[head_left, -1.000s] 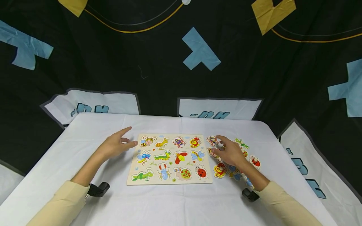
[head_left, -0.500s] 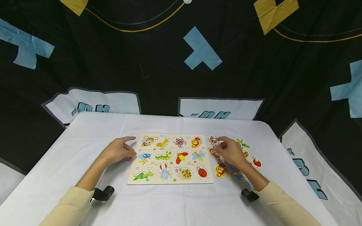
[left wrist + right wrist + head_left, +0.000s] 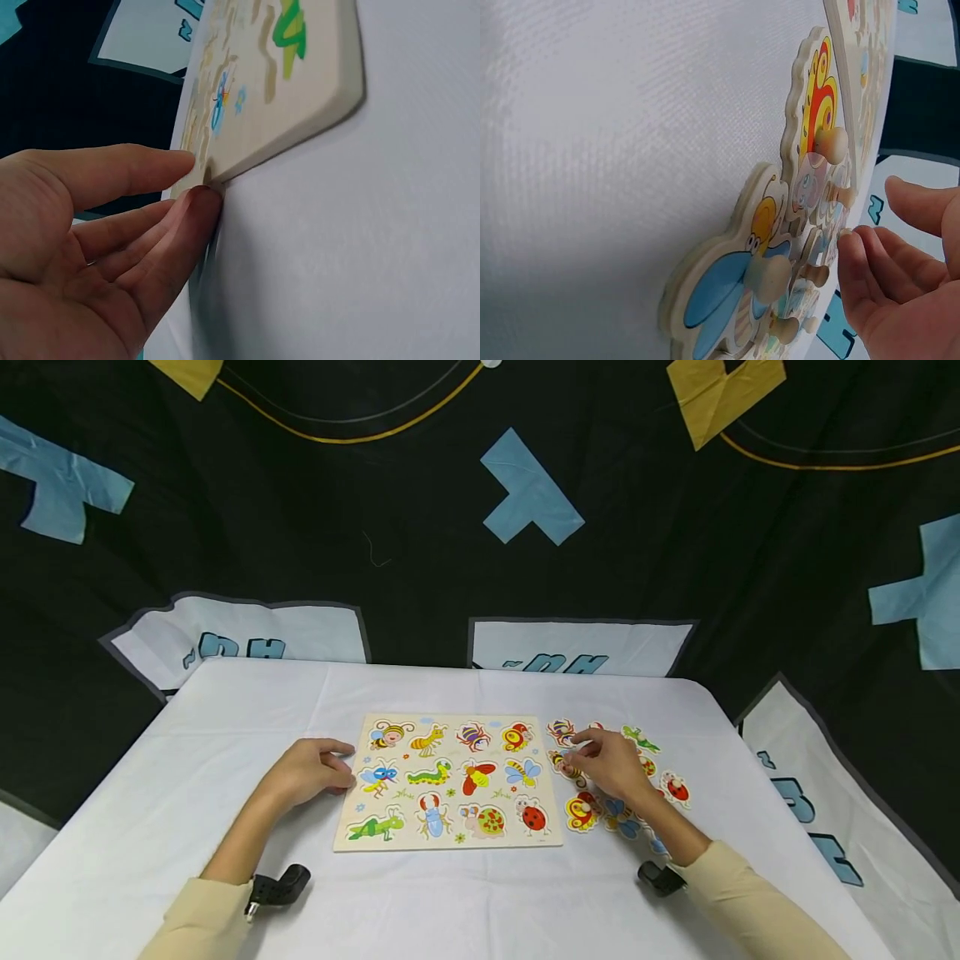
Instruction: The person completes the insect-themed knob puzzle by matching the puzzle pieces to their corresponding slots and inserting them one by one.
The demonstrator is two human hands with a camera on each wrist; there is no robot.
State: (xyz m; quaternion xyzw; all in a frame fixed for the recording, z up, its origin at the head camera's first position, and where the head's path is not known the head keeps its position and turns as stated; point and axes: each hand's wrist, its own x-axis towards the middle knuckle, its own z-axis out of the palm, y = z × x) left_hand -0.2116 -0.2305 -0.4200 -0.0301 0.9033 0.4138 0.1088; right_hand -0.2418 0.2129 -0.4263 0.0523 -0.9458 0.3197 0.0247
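Observation:
A wooden puzzle board [image 3: 397, 806] printed with insects lies flat on the table. My left hand [image 3: 303, 772] is at its left edge, fingers fairly straight; in the left wrist view the fingertips [image 3: 204, 196] meet the board's rim. Over the loose pieces on the right hovers my right hand [image 3: 611, 764], its thumb and fingers apart with nothing between them in the right wrist view. Nearest its fingertips are a bee piece [image 3: 564, 766] and a spider piece [image 3: 559, 732]. The red-yellow butterfly piece [image 3: 810, 112] and a blue-winged piece [image 3: 716, 289] carry round wooden knobs.
More loose pieces lie partly under the right forearm, with a ladybug piece [image 3: 675, 789] and a grasshopper piece [image 3: 640, 739] on the outer side. A white cloth covers the table [image 3: 420, 902]. Behind it hangs a black curtain [image 3: 420, 552].
My left hand has come down and nearer to me, its spread fingers closing in on the board's left edge. The right hand has shifted slightly toward me over the pieces.

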